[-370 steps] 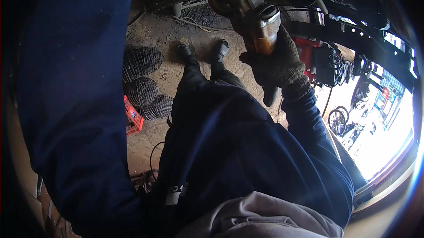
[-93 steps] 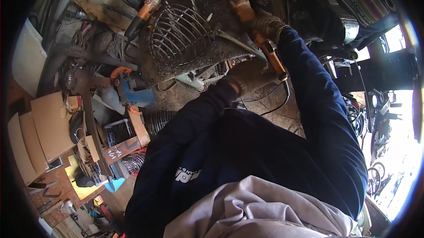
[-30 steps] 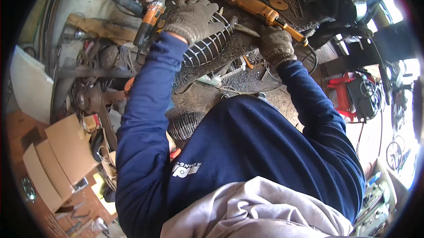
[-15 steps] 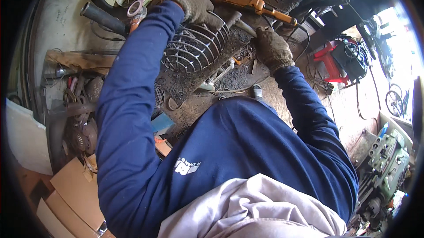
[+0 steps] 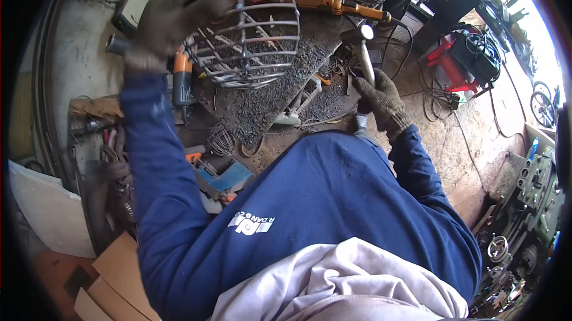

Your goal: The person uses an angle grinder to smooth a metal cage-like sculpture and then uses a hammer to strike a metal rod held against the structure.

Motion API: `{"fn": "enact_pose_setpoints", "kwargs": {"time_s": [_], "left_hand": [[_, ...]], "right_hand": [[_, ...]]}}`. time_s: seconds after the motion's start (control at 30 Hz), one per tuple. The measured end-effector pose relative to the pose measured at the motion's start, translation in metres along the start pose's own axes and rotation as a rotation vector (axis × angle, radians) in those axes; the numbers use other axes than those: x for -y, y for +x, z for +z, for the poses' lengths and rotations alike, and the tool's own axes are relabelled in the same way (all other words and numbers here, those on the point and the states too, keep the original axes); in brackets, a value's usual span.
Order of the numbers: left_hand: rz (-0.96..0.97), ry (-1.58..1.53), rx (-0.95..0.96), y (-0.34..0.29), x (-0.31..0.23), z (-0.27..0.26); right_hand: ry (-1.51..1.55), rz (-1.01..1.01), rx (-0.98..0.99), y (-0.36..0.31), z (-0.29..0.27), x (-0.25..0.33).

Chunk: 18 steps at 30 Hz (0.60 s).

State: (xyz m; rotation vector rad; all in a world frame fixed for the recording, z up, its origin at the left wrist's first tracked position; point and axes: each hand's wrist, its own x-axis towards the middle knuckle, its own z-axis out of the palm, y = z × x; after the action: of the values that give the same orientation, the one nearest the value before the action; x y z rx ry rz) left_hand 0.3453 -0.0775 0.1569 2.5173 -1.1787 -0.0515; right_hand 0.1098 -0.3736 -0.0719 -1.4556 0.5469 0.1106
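Note:
My gloved left hand (image 5: 173, 20) is closed on the left side of a curved basket-like cage (image 5: 243, 34) of welded metal bars. Motion smears that hand, and part of the cage's rim is hidden behind it. The cage is tilted over a work surface (image 5: 229, 112) strewn with dark grit. To its right, my gloved right hand (image 5: 384, 99) wraps round the handle of a hammer (image 5: 364, 56). The hammer stands head up, apart from the cage.
A yellow-orange power tool (image 5: 325, 2) lies behind the cage, and an orange-and-black tool (image 5: 182, 77) lies left of it. A red-and-black machine (image 5: 453, 68) with coiled cables stands on the floor at right. Cardboard (image 5: 122, 276) lies at lower left, a green machine (image 5: 536, 196) at far right.
The cage has been turned and shifted up and left with my left hand. My right hand has moved lower, and the hammer has swung away from the cage to an upright position.

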Motion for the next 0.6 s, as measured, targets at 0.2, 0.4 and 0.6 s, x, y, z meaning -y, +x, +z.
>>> {"fn": "enact_pose_setpoints", "kwargs": {"time_s": [0.2,0.4,0.6], "left_hand": [[-0.167,-0.087,-0.728,-0.068,-0.016,0.100],[-0.306,0.396,-0.862,-0.104,-0.074,0.178],[-0.559,-1.048,-1.249,-0.093,-0.160,0.247]], "right_hand": [[0.344,-0.228,0.142,-0.015,-0.015,0.047],[0.253,-0.347,0.329,-0.031,-0.032,0.091],[0.384,-0.374,0.407,-0.037,-0.067,0.070]]}}
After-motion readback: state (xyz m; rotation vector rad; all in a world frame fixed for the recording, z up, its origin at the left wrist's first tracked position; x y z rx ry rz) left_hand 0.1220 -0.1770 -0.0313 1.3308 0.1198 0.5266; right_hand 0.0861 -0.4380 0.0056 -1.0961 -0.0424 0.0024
